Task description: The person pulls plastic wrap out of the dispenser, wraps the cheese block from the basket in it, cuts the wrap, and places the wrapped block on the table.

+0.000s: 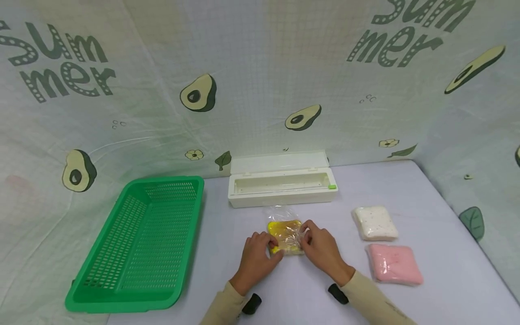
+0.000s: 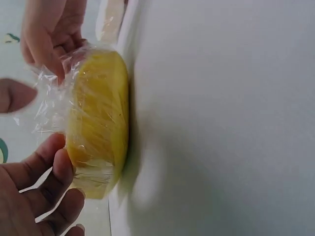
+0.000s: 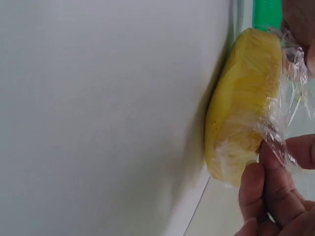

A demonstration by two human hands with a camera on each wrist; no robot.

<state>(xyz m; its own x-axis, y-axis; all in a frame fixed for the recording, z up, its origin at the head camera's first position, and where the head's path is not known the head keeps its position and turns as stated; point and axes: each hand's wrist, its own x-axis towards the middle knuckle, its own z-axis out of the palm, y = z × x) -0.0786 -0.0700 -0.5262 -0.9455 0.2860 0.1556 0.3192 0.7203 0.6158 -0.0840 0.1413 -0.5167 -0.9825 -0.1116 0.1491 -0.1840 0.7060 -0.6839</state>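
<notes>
A thick, rounded yellow block (image 1: 286,234) lies on the table in clear plastic wrap (image 1: 280,212), whose loose part spreads out behind it. On its left is my left hand (image 1: 256,261). The left wrist view shows those fingers (image 2: 61,164) touching the wrapped side, the thumb held apart from them. My right hand (image 1: 322,250) is at the block's right side and pinches a gathered fold of the wrap between thumb and fingers. Crinkled film (image 3: 288,105) stands up along the block's top edge in the right wrist view.
Behind the block, a long white dispenser box (image 1: 284,198) stands with its lid up. A green plastic basket (image 1: 191,234) is on the left. To the right lie a wrapped white block (image 1: 375,223) and a wrapped pink block (image 1: 395,265). A printed cloth hangs behind the table.
</notes>
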